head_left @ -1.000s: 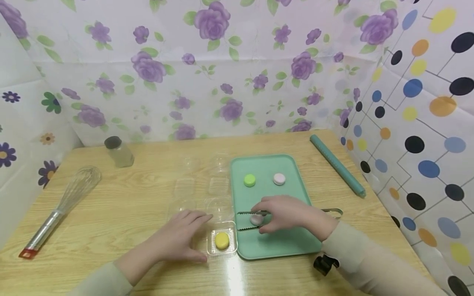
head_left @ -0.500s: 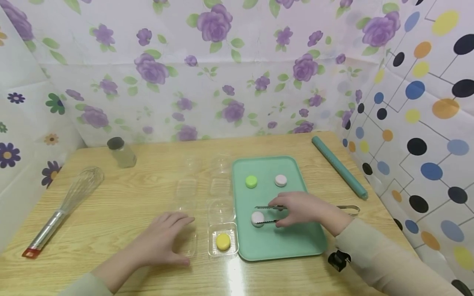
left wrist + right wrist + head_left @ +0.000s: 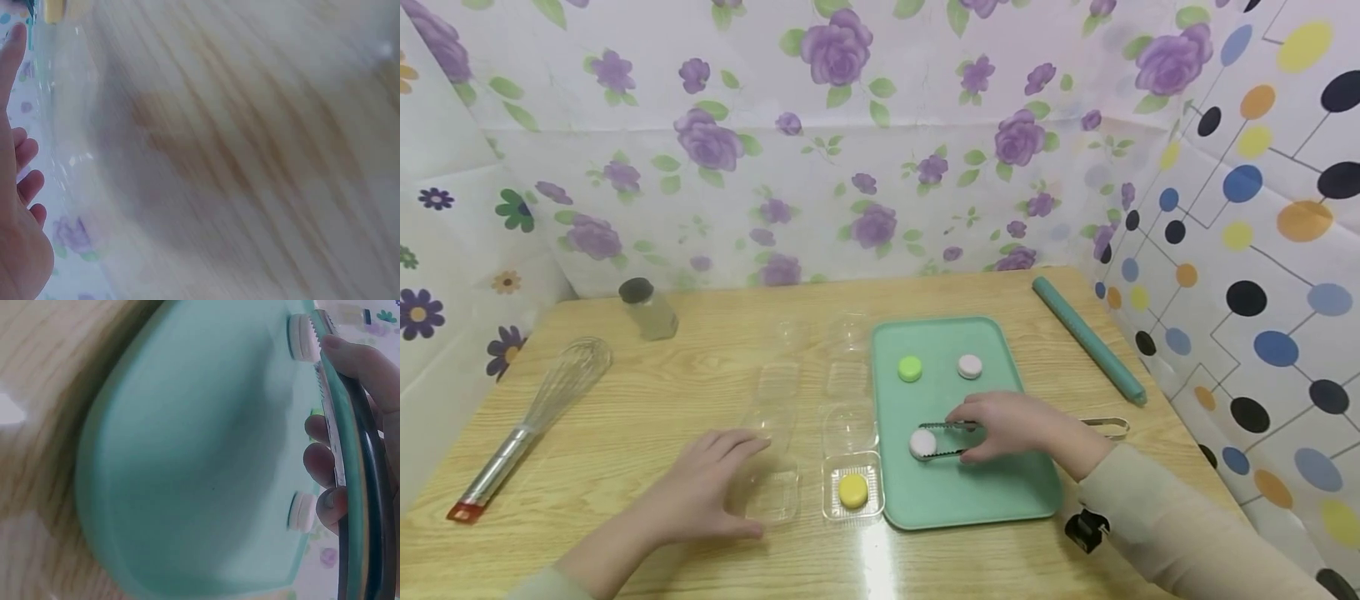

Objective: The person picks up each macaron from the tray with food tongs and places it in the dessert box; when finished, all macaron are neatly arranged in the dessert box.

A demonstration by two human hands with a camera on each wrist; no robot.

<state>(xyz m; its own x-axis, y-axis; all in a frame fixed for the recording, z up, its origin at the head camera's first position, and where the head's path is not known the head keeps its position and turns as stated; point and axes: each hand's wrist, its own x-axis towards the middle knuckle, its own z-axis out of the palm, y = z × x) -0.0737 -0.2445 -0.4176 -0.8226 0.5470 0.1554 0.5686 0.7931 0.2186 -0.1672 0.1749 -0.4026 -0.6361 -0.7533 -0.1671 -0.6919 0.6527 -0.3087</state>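
Note:
My right hand (image 3: 1007, 427) holds metal tongs (image 3: 1105, 427) with serrated tips over the green tray (image 3: 992, 492). The tong arms stand apart, and the nearer tip overlaps a pale pink macaron (image 3: 922, 444). In the right wrist view, the tips show right beside that macaron (image 3: 303, 337), with thumb and fingers around the tongs (image 3: 356, 487). My left hand (image 3: 700, 492), fingers loosely spread, is over the table beside a clear plastic box (image 3: 775, 496). A yellow macaron (image 3: 853, 492) sits in another clear box (image 3: 827, 508) against the tray's left side.
A green macaron (image 3: 910, 368) and another pale pink one (image 3: 970, 367) lie at the tray's far end. More clear boxes with lids (image 3: 847, 379) stand left of it. A whisk (image 3: 542, 417) and a jar (image 3: 649, 310) are at left, a teal rolled mat (image 3: 1088, 340) at right.
The tongs have drawn back to the right, from reaching past the pale pink macaron to having their tips at it. My left hand has moved left, away from the box with the yellow macaron.

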